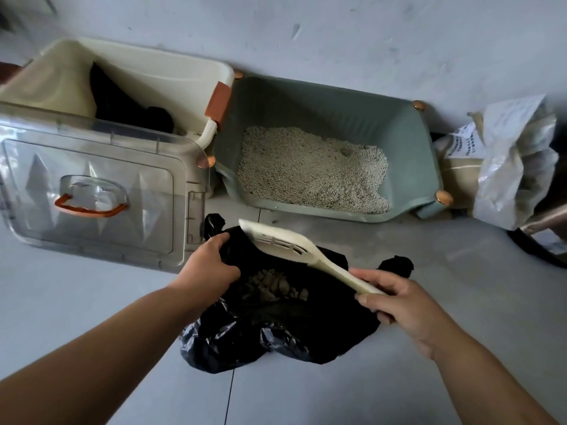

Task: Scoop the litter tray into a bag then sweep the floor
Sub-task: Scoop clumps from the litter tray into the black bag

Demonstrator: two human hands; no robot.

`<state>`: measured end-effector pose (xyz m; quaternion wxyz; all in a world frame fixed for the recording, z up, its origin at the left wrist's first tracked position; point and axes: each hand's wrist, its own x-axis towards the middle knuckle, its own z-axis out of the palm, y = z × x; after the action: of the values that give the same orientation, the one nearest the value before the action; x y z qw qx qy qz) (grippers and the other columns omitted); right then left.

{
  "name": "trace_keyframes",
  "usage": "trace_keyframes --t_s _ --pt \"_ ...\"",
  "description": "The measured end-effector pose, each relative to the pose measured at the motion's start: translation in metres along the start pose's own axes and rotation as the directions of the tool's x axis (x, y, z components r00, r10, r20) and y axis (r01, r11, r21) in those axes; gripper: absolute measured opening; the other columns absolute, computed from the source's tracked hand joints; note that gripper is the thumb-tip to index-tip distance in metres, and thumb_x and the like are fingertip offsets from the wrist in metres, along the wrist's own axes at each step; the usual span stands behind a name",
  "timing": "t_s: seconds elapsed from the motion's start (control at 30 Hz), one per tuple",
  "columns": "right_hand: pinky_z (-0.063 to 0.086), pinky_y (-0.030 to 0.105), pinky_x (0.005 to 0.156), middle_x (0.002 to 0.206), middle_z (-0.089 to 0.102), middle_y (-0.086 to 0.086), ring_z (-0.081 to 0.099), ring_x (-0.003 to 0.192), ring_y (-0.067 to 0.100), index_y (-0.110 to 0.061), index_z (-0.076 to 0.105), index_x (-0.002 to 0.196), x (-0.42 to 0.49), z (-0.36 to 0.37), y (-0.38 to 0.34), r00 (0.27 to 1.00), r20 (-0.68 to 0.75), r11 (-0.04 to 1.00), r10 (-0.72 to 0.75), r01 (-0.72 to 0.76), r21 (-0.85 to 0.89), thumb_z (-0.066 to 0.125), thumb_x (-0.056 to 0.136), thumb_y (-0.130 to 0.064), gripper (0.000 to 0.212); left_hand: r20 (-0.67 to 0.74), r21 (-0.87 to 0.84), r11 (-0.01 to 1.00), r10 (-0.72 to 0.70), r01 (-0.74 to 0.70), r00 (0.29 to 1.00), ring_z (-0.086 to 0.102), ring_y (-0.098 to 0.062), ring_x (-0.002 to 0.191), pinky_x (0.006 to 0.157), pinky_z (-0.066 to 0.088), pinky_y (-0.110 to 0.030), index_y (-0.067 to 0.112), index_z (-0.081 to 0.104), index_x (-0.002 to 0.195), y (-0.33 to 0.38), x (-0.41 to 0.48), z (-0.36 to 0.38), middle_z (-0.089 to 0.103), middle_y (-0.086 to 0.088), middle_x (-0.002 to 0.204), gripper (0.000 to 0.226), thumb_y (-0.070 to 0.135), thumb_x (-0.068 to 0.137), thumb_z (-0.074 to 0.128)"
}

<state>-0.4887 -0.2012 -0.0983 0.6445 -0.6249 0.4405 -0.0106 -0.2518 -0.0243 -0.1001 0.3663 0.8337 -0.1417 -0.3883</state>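
**Scoop over the bag, clumps inside**

My left hand (211,265) grips the far left rim of the black bin bag (276,332), fingers curled over the plastic and holding the mouth open. My right hand (395,305) pinches the end of the cream litter scoop (288,243), thumb under the handle and fingers on top. The slotted head of the scoop tilts over the bag's opening, pointing away from me and to the left.

Down inside the bag lies a small heap of grey clumps (270,285). The bag itself sits crumpled on the pale floor (460,286), right in front of me.

Just past the bag, against the wall, stands the green litter tray (408,167). It has round copper-coloured knobs at its corners and a bed of pale grey litter (310,170) spread across its bottom.

To the tray's left is a cream plastic tub (147,75), touching it, with something black inside that I can't make out. A clear lid (92,167) with an orange handle (89,208) lies in front of the tub. To the tray's right slumps a crinkled sack (506,161) with printed labels.
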Motion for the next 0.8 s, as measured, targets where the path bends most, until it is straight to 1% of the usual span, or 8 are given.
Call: trace_keyframes --t_s 0.1,0.2,0.3,0.37,0.43,0.5,0.6,0.8 --pt "0.032 0.024 0.048 0.081 0.059 0.012 0.047 0.061 0.012 -0.025 0.072 0.109 0.004 0.0 -0.006 1.0 -0.028 0.982 -0.01 0.015 0.189 0.061 0.085 0.003 0.039 0.009 0.014 1.0 0.014 -0.014 1.0 0.061 -0.008 0.079 0.057 0.045 -0.014 0.019 0.034 0.149 0.001 0.001 0.001 0.059 -0.004 0.108 0.075 -0.003 0.082 0.058" --pt "0.028 0.02 0.04 0.075 0.059 0.008 0.044 0.057 0.012 -0.018 0.069 0.108 0.01 0.0 -0.017 0.999 -0.038 0.91 0.002 0.014 0.413 0.052 0.093 -0.004 0.027 0.034 0.021 1.0 0.009 -0.009 0.999 0.062 -0.01 0.083 0.06 0.046 -0.015 0.02 0.034 0.149 0.0 0.002 0.004 0.06 -0.004 0.112 0.075 -0.002 0.082 0.059" --pt "0.025 0.017 0.033 0.069 0.056 0.006 0.043 0.047 0.008 -0.009 0.062 0.096 0.031 0.0 -0.031 0.982 -0.153 0.824 0.107 -0.001 0.567 0.05 0.096 -0.011 0.013 0.048 0.014 1.0 0.012 -0.013 0.999 0.066 -0.018 0.09 0.072 0.055 -0.026 0.022 0.034 0.149 -0.003 0.006 0.006 0.062 -0.007 0.117 0.077 -0.001 0.08 0.059" --pt "0.023 0.015 0.029 0.068 0.053 0.006 0.042 0.039 0.005 -0.006 0.056 0.091 0.055 -0.002 -0.042 0.962 -0.211 0.784 0.176 -0.007 0.621 0.047 0.097 -0.013 0.013 0.057 0.017 1.0 0.02 -0.021 0.998 0.067 -0.017 0.087 0.071 0.055 -0.026 0.023 0.034 0.149 -0.002 0.007 0.007 0.062 -0.007 0.116 0.077 -0.001 0.08 0.059" --pt "0.022 0.014 0.028 0.07 0.049 0.007 0.041 0.036 0.004 -0.006 0.051 0.091 0.082 -0.005 -0.056 0.956 -0.2 0.72 0.216 -0.017 0.694 0.042 0.099 -0.013 0.014 0.062 0.028 0.999 0.026 -0.027 0.998 0.067 -0.014 0.081 0.066 0.054 -0.022 0.024 0.034 0.149 0.0 0.007 0.008 0.062 -0.006 0.116 0.077 -0.002 0.081 0.058" --pt "0.023 0.014 0.029 0.072 0.047 0.008 0.041 0.04 0.005 -0.006 0.051 0.096 0.108 -0.006 -0.072 0.949 -0.198 0.687 0.247 -0.027 0.727 0.039 0.1 -0.01 0.013 0.066 0.03 0.999 0.019 -0.021 0.998 0.068 -0.013 0.074 0.059 0.053 -0.019 0.025 0.034 0.149 0.0 0.008 0.009 0.062 -0.005 0.115 0.076 -0.001 0.081 0.057" --pt "0.023 0.013 0.03 0.076 0.046 0.008 0.037 0.052 0.007 -0.008 0.051 0.104 0.138 -0.003 -0.093 0.935 -0.203 0.693 0.292 -0.061 0.719 0.033 0.098 -0.004 0.019 0.069 0.017 1.0 0.013 -0.014 0.998 0.068 -0.011 0.075 0.056 0.051 -0.016 0.027 0.034 0.149 -0.002 0.012 0.009 0.062 -0.004 0.117 0.077 -0.001 0.081 0.058" --pt "0.022 0.012 0.031 0.076 0.047 0.006 0.036 0.052 0.006 -0.01 0.049 0.09 0.155 0.007 -0.105 0.927 -0.207 0.699 0.313 -0.077 0.711 0.031 0.097 -0.003 0.02 0.081 -0.029 0.999 -0.021 0.023 0.996 0.07 -0.011 0.078 0.058 0.053 -0.016 0.028 0.035 0.148 -0.008 0.017 0.011 0.063 -0.001 0.114 0.077 -0.003 0.081 0.059"
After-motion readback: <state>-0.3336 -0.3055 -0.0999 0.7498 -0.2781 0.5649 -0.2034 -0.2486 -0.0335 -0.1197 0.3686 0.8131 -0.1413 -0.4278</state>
